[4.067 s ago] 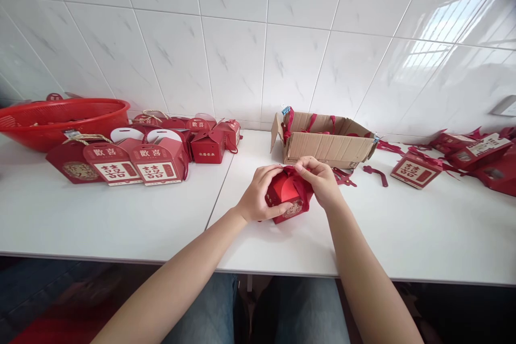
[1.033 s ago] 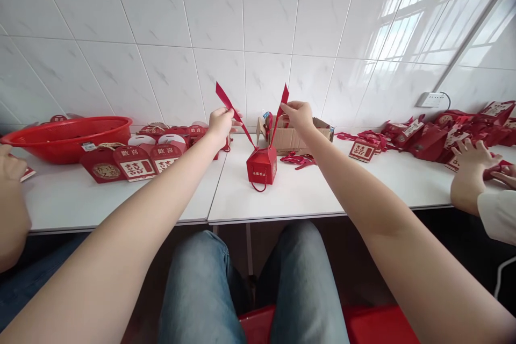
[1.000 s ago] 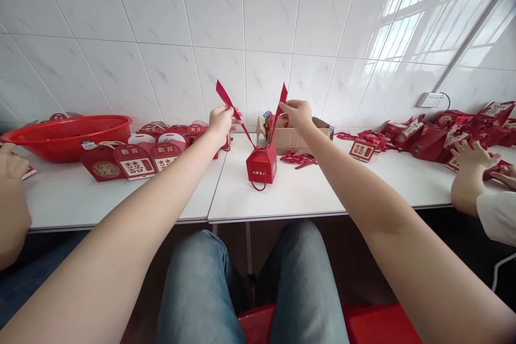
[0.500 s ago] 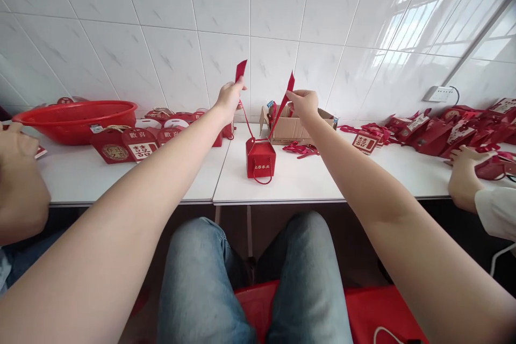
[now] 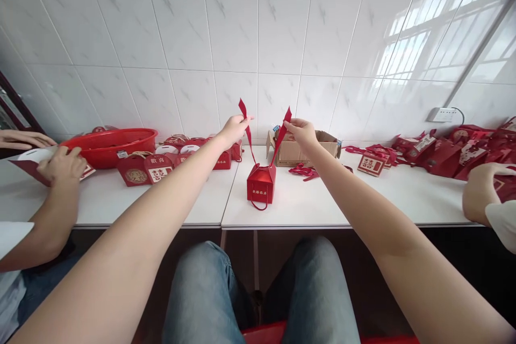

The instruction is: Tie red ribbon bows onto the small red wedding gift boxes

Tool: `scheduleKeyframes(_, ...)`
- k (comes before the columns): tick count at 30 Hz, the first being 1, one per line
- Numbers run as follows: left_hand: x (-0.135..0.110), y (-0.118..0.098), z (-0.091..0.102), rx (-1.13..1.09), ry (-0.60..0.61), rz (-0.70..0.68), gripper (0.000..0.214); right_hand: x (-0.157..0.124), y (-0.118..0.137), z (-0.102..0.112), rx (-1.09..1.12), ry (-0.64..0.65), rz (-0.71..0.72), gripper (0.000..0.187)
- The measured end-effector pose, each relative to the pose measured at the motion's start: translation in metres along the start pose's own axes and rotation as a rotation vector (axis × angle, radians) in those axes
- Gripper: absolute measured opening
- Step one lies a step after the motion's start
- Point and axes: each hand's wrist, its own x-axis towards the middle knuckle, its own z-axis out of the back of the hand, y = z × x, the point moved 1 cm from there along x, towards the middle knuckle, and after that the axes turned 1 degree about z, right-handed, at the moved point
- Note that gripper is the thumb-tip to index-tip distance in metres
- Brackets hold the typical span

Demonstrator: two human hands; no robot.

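Red box (image 5: 260,187) stands on the table (image 5: 290,216); above it, left hand (image 5: 234,131) and right hand (image 5: 303,133) each pinch the ribbon (image 5: 279,144) near one end. This seems ribbon-tightening; next probably calls for even pull. Carton (image 5: 290,156) stands behind the box.

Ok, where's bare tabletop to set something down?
White table: between red box and right forearm; also beyond that forearm, short of the right-side co-worker's hand and box pile. Some in front of the left box row, partly hidden by the left forearm. Crowded: along the wall, with basin, carton and that pile.
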Motion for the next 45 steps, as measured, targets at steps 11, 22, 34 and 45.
scheduleKeyframes(11,0.008,-0.003,0.0,-0.186,-0.119,-0.01,0.018,-0.002,0.013,-0.004,-0.031,0.059,-0.026,0.011)
scheduleKeyframes(22,0.006,-0.01,-0.003,-0.162,-0.165,-0.011,0.025,-0.003,0.021,0.0,-0.062,0.122,-0.011,0.015)
scheduleKeyframes(34,0.008,-0.01,-0.009,-0.194,-0.252,-0.089,0.018,0.002,0.017,-0.001,-0.044,0.12,-0.016,0.014)
scheduleKeyframes(45,0.007,-0.005,-0.001,-0.272,-0.194,-0.024,0.02,0.004,0.012,0.005,-0.054,0.125,-0.004,0.017)
